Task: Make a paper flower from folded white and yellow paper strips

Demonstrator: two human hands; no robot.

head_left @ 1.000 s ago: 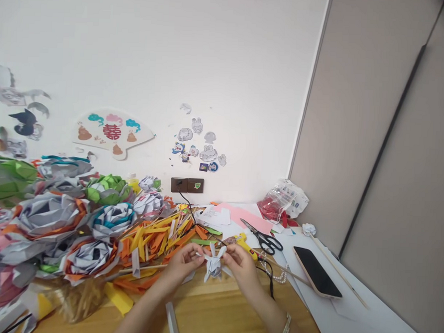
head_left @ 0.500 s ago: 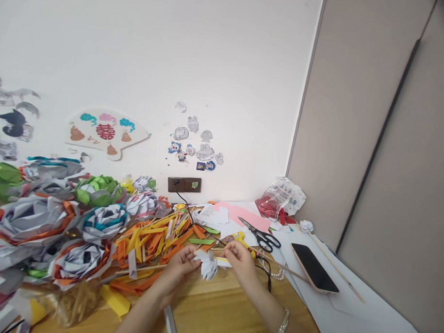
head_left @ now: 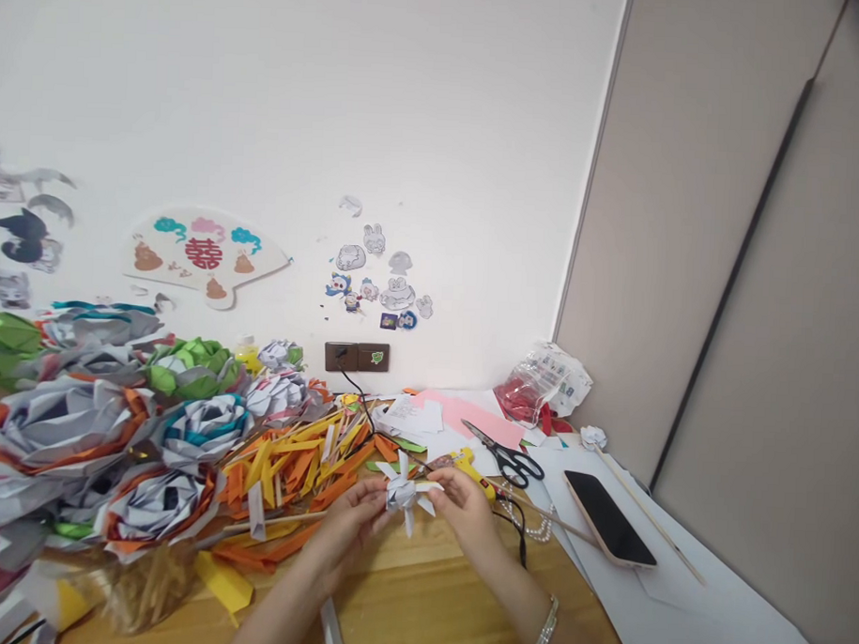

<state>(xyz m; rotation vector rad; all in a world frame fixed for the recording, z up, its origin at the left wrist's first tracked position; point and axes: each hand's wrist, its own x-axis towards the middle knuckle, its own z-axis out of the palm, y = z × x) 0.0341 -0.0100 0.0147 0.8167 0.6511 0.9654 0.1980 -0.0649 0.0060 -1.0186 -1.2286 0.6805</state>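
Between my hands is a small white folded-paper flower (head_left: 401, 493) with pointed petals sticking out around its centre, held above the wooden table (head_left: 398, 593). My left hand (head_left: 352, 518) grips its left side, the fingertips partly hidden behind it. At the right side, my right hand (head_left: 463, 506) pinches a white petal between thumb and finger. Just behind the right hand lies a yellow glue gun (head_left: 471, 462) with a black cable. A heap of folded orange and yellow paper strips (head_left: 290, 463) spreads beyond my left hand.
Large paper flowers (head_left: 66, 422) crowd the left side. Black-handled scissors (head_left: 513, 461), a bead string (head_left: 539, 531), a phone (head_left: 610, 518) and white sheets (head_left: 701, 604) lie to the right. A plastic bag (head_left: 540, 382) stands at the wall, near a socket (head_left: 356, 357) with a plugged-in cable.
The paper flower has been turned, so its centre and spread petals now face me. Both hands stay close together at about the same place, with the fingers shifted slightly.
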